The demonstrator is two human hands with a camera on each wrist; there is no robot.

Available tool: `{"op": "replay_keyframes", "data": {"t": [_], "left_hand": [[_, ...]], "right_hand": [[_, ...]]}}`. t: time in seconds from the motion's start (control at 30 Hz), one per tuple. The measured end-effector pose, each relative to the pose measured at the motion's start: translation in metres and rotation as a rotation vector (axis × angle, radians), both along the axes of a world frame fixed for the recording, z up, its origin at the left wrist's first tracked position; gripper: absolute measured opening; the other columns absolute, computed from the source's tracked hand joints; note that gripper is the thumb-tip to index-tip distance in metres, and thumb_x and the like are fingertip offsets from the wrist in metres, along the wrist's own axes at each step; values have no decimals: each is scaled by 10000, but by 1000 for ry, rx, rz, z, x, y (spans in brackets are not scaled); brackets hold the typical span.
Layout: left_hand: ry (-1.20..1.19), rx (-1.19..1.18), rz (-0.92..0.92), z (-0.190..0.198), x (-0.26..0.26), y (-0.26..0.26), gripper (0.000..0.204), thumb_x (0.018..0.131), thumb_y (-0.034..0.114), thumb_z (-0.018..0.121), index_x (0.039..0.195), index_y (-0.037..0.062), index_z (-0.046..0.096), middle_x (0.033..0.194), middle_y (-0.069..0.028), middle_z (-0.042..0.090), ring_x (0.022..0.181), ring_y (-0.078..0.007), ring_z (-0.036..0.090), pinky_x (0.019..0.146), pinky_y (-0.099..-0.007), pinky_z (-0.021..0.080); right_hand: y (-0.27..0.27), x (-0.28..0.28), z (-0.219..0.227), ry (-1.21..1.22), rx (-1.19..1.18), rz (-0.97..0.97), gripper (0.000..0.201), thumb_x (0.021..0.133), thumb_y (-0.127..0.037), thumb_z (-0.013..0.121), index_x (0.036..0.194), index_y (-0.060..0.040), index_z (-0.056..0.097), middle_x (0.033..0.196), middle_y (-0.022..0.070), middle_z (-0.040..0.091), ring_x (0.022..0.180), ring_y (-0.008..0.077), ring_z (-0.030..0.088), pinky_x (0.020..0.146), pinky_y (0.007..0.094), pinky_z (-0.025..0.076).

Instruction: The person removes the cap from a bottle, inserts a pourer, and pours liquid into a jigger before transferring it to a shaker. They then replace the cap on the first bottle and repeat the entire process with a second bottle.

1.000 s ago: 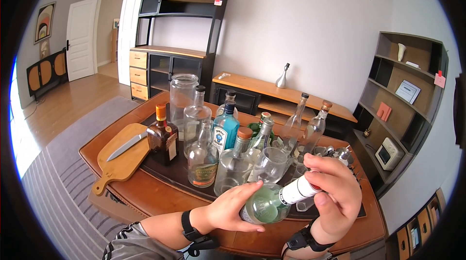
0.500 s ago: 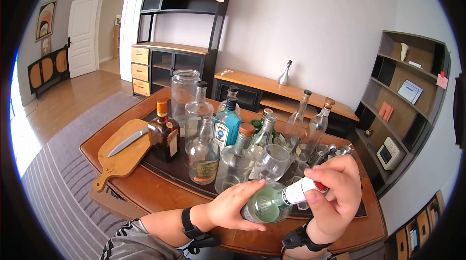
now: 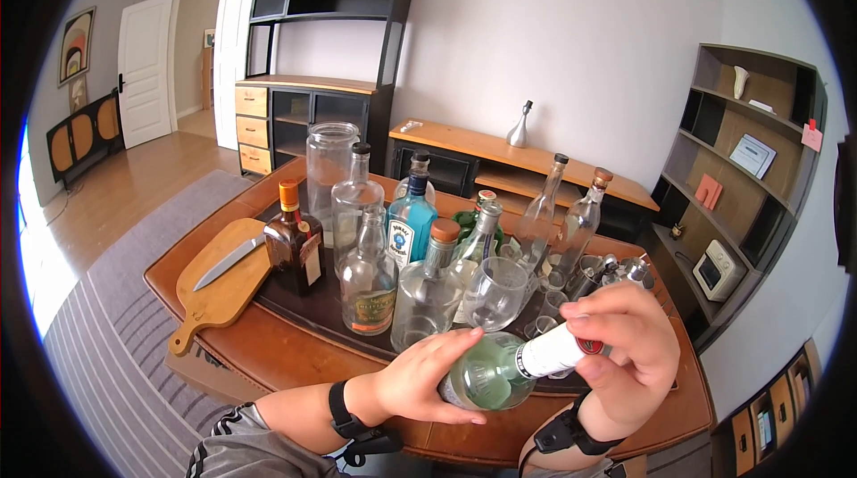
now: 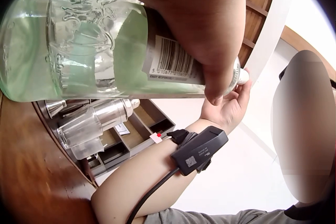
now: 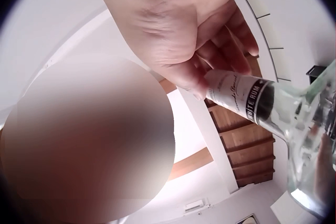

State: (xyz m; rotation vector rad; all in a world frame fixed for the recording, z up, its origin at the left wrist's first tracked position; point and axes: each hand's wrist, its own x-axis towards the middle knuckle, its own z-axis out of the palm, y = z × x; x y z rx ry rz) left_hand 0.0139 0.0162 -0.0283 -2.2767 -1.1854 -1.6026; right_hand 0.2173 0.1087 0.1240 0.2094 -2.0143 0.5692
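In the head view a pale green glass bottle with a white-wrapped neck stands tilted at the table's front edge, its neck toward the right. My left hand grips its body, thumb on the upper side. At the neck's end my right hand pinches the red-and-white top between thumb and fingers. The left wrist view shows liquid in the bottle and a barcode label under my left hand. "White rum" is printed on the neck beside my right hand in the right wrist view.
Several bottles, among them a blue one and a brown one, stand close behind the hands with a stemless-looking glass. A knife lies on a wooden board at left. Metal bar tools are at right.
The right hand's fingers have shifted around the bottle's top, and that hand has turned slightly. The left hand keeps its grip. The head view has shifted a little.
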Motion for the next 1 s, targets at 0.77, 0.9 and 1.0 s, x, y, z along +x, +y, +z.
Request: {"op": "replay_keyframes", "data": {"t": [0.77, 0.9, 1.0], "left_hand": [[19, 32, 2, 4, 1, -1, 1151, 650, 428, 915, 1498, -9, 271, 1281, -252, 553, 1129, -422, 591, 973, -467, 474], [7, 11, 7, 3, 0, -2, 1173, 645, 423, 919, 1507, -7, 249, 1296, -257, 543, 1140, -423, 586, 980, -462, 472], [-65, -65, -21, -1, -4, 0, 1189, 644, 406, 925, 1514, -7, 228, 1332, -266, 518, 1174, -425, 570, 999, -454, 463]], "right_hand": [[4, -9, 0, 53, 73, 92, 347, 805, -283, 751, 929, 38, 712, 927, 179, 677, 788, 237, 625, 685, 311, 473], [5, -10, 3, -59, 28, 166, 280, 807, -112, 732, 1058, 9, 711, 1015, 154, 679, 821, 276, 650, 731, 347, 504], [-4, -21, -2, -23, -25, 49, 248, 827, -70, 693, 1062, 11, 701, 989, 159, 681, 826, 281, 652, 746, 349, 510]]}}
